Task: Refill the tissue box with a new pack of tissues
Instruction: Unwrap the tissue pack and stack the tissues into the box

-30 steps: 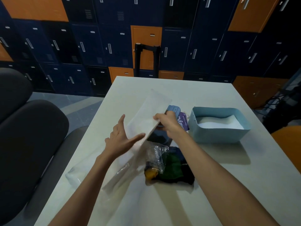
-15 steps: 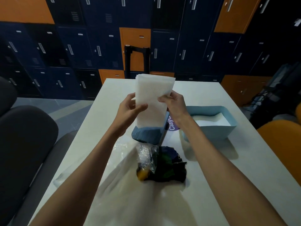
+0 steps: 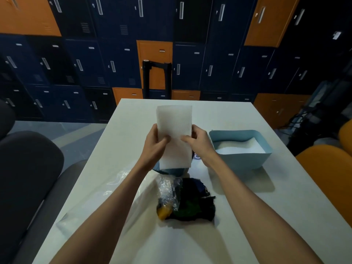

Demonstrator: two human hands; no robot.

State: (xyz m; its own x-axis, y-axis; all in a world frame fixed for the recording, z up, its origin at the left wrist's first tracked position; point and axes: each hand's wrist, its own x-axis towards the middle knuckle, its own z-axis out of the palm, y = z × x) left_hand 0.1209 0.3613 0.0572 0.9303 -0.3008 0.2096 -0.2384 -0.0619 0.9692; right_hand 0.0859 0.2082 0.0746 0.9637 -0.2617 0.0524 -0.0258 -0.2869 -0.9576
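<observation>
A dark chair (image 3: pixel 28 178) filled the left of the frame. Clear wrap (image 3: pixel 118 178) lay on the desk (image 3: pixel 257 225), left of centre. My left hand (image 3: pixel 154 147) gripped the left edge of the tissues (image 3: pixel 174 126), thumb on the front. The white stack stood upright at frame centre, lifted above the desk. My right hand (image 3: pixel 200 144) pinched its right edge. Below them lay a dark crumpled bundle (image 3: pixel 192 204). Right of centre the blue box (image 3: pixel 242 161) sat open, white inside.

Both forearms (image 3: pixel 118 202) reach forward; the left hand (image 3: pixel 154 144) and right hand (image 3: pixel 199 142) (thumbs in front, tips facing) pinch the tissue stack (image 3: pixel 174 122) by its sides.
</observation>
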